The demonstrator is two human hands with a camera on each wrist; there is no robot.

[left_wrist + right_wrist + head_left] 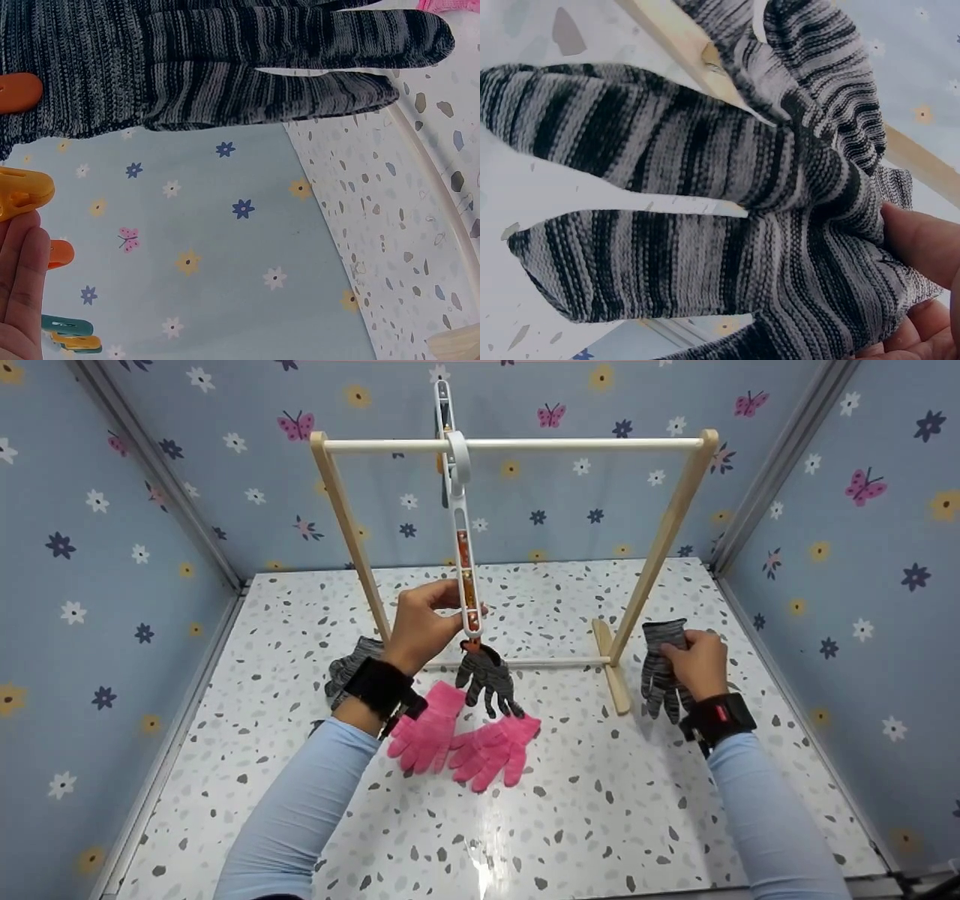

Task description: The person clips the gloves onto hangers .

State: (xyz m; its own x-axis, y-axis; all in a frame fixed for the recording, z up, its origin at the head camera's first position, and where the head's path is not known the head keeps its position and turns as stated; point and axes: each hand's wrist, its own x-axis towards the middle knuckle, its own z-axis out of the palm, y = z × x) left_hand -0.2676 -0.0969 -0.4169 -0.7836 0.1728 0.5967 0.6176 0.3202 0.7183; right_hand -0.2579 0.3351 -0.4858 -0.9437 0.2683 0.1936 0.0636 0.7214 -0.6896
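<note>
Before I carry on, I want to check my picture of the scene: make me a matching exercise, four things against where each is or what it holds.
Things
1. Pink gloves
2. White hanger
3. Left hand
4. Right hand

Places and states
A. Holding a black-and-grey glove
B. Hooked over the rack's top bar
C. Lying on the speckled table
D. At the hanger's near end

Pairs: 1-C, 2-B, 3-D, 4-A
</note>
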